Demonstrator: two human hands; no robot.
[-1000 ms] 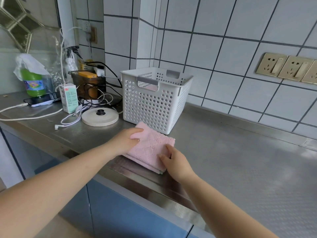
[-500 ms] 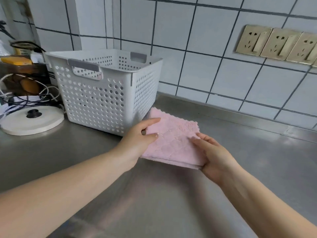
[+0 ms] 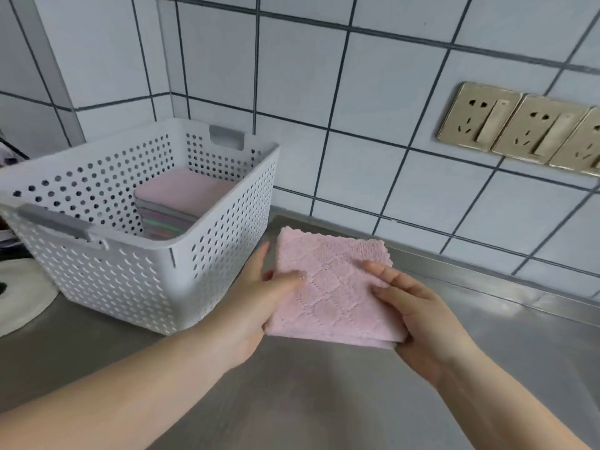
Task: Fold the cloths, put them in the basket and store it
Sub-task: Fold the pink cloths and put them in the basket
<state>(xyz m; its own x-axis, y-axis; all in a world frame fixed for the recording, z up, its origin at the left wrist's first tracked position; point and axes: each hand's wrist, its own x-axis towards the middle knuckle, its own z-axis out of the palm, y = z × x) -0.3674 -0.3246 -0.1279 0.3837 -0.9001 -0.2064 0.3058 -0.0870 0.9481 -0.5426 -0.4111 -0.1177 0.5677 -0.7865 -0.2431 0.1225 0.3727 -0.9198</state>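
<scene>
Folded pink cloth point(image 3: 331, 287) at lower centre of the frame, just right of the white basket point(image 3: 224, 241), pinched at its side edges by left hand point(image 3: 256, 303) and right hand point(image 3: 418, 316); likely light, soft, floppy, best supported at both sides.

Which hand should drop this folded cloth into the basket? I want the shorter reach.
Left, probably: the left hand grips the pink cloth on the side nearest the basket.
</scene>
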